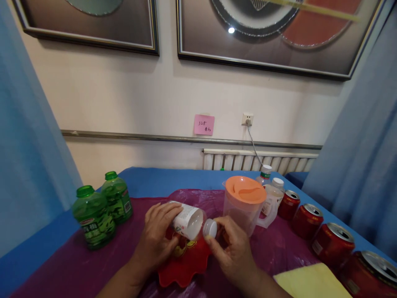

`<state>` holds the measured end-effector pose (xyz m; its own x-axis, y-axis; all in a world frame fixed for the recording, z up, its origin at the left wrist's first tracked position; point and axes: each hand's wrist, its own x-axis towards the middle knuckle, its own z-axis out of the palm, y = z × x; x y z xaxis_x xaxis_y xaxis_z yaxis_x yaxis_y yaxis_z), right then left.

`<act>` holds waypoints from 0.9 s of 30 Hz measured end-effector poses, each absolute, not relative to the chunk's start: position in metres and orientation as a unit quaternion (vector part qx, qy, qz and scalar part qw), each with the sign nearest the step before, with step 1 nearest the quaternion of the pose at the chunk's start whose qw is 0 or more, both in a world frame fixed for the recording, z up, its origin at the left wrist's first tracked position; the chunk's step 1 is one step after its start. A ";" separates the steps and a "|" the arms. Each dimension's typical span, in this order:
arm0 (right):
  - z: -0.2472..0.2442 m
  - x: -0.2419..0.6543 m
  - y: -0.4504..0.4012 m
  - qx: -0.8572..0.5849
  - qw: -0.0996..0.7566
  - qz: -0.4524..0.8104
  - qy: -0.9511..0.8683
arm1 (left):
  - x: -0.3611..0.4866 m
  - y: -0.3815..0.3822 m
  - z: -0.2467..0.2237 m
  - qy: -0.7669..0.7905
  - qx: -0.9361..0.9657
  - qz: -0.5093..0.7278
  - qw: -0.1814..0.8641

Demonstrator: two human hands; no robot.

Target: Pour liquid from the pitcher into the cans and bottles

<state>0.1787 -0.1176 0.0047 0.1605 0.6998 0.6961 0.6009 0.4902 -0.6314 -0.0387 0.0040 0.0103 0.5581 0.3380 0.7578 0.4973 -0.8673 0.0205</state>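
Bottle of clear plastic w/ white printed label, held tilted over red scallop-edged dish, neck end to R. L hand grasps the bottle's body, fingers wrapped over the label; R hand pinches round white plastic cap betw. thumb & fingers, at the neck, by dish's far R edge. Beyond dish, to R: clear plastic pitcher w/ orange lid, lid on; farther R, four red metal cans in a row. Beyond dish, to L: two green plastic bottles, side by side.

Progress (judged): bottle in hand & cap gripped; cap work appears mid-step, opening vs. closing indistinguishable; cap not yet let go, bottle not yet set down.

Obscured: cap-neck contact (loose or threaded, can't tell); bottle's contents; pitcher's base, partly behind R hand; two white-capped clear bottles, partly behind pitcher. Cut off by frame: nearest can; yellow cloth, R of dish.
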 end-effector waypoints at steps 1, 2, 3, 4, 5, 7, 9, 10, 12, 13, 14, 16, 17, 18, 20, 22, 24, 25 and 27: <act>0.004 0.179 -0.117 -0.502 0.570 0.042 -0.649 | -0.039 0.004 0.010 -0.236 -0.878 -0.405 0.097; 0.004 0.180 -0.117 -0.502 0.567 0.040 -0.652 | -0.039 0.004 0.010 -0.233 -0.879 -0.404 0.094; 0.004 0.181 -0.117 -0.503 0.563 0.038 -0.655 | -0.039 0.004 0.011 -0.230 -0.881 -0.403 0.091; 0.004 0.182 -0.116 -0.504 0.560 0.037 -0.657 | -0.039 0.005 0.011 -0.227 -0.882 -0.403 0.086; 0.004 0.183 -0.116 -0.505 0.557 0.037 -0.658 | -0.039 0.005 0.011 -0.223 -0.884 -0.403 0.082; 0.004 0.184 -0.116 -0.504 0.550 0.038 -0.664 | -0.039 0.005 0.013 -0.218 -0.884 -0.405 0.078; 0.005 0.186 -0.116 -0.502 0.546 0.031 -0.670 | -0.038 0.004 0.014 -0.216 -0.885 -0.405 0.078; 0.006 0.186 -0.116 -0.502 0.543 0.023 -0.673 | -0.038 0.003 0.015 -0.216 -0.885 -0.404 0.078; 0.007 0.187 -0.116 -0.502 0.540 0.007 -0.676 | -0.038 0.002 0.017 -0.215 -0.886 -0.403 0.073; 0.008 0.187 -0.116 -0.502 0.538 -0.001 -0.677 | -0.038 0.002 0.017 -0.215 -0.887 -0.404 0.067; 0.008 0.187 -0.116 -0.502 0.535 -0.008 -0.680 | -0.037 0.001 0.017 -0.214 -0.888 -0.403 0.058; 0.009 0.188 -0.116 -0.499 0.528 -0.021 -0.686 | -0.038 0.001 0.017 -0.216 -0.890 -0.399 0.038; 0.009 0.188 -0.116 -0.494 0.527 -0.028 -0.691 | -0.038 0.001 0.017 -0.219 -0.891 -0.397 0.030; 0.009 0.189 -0.116 -0.487 0.524 -0.033 -0.698 | -0.038 0.002 0.016 -0.221 -0.892 -0.393 0.025; 0.008 0.190 -0.116 -0.474 0.518 -0.038 -0.711 | -0.039 0.003 0.015 -0.228 -0.892 -0.389 0.020; 0.007 0.191 -0.117 -0.467 0.509 -0.037 -0.722 | -0.039 0.005 0.014 -0.236 -0.889 -0.392 0.022; 0.004 0.189 -0.119 -0.473 0.505 -0.034 -0.721 | -0.039 0.006 0.014 -0.242 -0.884 -0.398 0.033; 0.003 0.188 -0.120 -0.480 0.508 -0.034 -0.715 | -0.039 0.006 0.014 -0.242 -0.883 -0.401 0.041; 0.002 0.186 -0.122 -0.499 0.519 -0.036 -0.693 | -0.038 0.006 0.014 -0.235 -0.884 -0.400 0.059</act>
<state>0.1856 -0.1220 0.0015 0.0371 0.6534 0.7561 0.7290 0.4998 -0.4677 -0.0385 0.0058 0.0144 0.5702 0.3688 0.7341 0.4623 -0.8827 0.0844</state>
